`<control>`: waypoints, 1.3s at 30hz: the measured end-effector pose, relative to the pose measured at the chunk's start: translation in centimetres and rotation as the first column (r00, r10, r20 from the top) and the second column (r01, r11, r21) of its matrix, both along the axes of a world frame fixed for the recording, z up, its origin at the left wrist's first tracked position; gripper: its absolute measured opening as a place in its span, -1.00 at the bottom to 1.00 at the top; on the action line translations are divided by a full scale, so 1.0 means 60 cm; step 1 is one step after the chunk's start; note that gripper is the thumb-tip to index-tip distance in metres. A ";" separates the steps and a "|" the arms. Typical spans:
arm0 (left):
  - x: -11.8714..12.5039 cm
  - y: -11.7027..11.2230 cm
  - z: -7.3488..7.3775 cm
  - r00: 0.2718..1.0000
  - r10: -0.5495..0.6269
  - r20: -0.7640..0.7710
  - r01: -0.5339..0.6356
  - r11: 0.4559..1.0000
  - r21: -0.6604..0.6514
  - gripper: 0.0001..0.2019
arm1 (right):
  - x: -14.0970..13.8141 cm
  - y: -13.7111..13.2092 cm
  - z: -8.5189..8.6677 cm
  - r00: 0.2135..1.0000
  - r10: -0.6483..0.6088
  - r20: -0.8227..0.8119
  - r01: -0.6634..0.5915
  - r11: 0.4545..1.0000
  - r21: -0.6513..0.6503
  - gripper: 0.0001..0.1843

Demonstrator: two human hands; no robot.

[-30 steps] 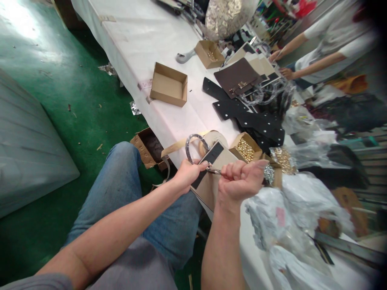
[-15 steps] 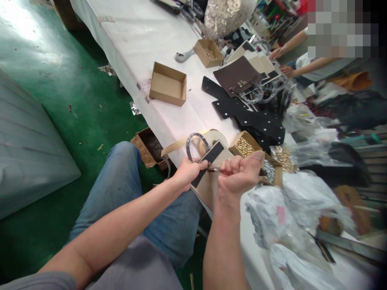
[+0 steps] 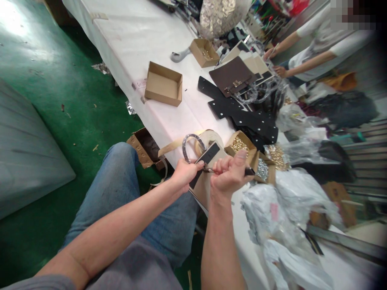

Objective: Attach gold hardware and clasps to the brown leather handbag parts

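Over the table's near edge, my left hand [image 3: 188, 173] is closed on a beige bag panel [image 3: 203, 187], thumb and fingers pinching beside its black strip [image 3: 211, 155]. A ring-shaped bag handle [image 3: 185, 147], wrapped in clear film, rises from the panel by those fingers. My right hand [image 3: 226, 173] makes a fist round a screwdriver [image 3: 249, 171]. Its dark butt sticks out on the right, and its metal shaft points left to my left fingertips. Whatever its tip meets is too small to make out.
A tape roll [image 3: 211, 138] lies behind the panel. Boxes of gold studs [image 3: 238, 143] and silver studs [image 3: 262, 169] stand right. Beyond are an open cardboard box [image 3: 163, 84], black pieces [image 3: 250, 121] and a brown bag panel [image 3: 231, 75]. Plastic bags [image 3: 266, 205] lie right; a co-worker's hands [image 3: 280, 71] are across.
The view has shifted slightly, moving the scene left. My right fist has turned a little and shows more of the screwdriver's dark butt. My left hand keeps its hold on the panel.
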State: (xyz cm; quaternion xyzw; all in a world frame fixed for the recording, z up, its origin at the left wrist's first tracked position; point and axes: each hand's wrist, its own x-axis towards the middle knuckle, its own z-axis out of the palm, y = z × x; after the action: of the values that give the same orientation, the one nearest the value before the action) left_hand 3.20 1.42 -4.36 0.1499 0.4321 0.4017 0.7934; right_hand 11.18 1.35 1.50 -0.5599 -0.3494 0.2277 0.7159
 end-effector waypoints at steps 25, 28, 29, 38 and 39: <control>0.005 -0.001 -0.008 1.000 0.010 0.010 -0.009 1.000 -0.022 -0.93 | -0.029 -0.005 -0.011 0.992 -0.037 0.123 0.034 0.999 0.022 -0.29; 0.000 0.002 -0.006 1.000 0.005 -0.016 -0.006 0.999 -0.044 -0.91 | -0.015 -0.010 -0.010 0.998 -0.015 0.055 0.013 0.999 0.037 -0.26; -0.003 0.003 -0.006 1.000 -0.013 -0.028 0.011 0.998 -0.055 -0.90 | -0.006 -0.014 -0.009 0.999 0.012 0.032 -0.013 0.999 0.032 -0.26; -0.008 0.013 0.013 0.990 -0.140 -0.006 0.136 0.966 -0.221 -0.86 | 0.066 -0.041 0.008 0.997 0.063 -0.044 -0.059 0.993 0.099 -0.24; -0.006 0.013 0.017 0.991 -0.131 -0.029 0.122 0.970 -0.212 -0.85 | 0.063 -0.040 0.007 0.997 0.078 -0.020 -0.076 0.993 0.096 -0.24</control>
State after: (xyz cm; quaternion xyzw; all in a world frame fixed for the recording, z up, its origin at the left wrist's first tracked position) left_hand 2.84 2.17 -3.36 0.1013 0.4787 0.2991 0.8193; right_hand 14.97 -1.06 1.94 -0.5087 -0.3727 0.2450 0.7364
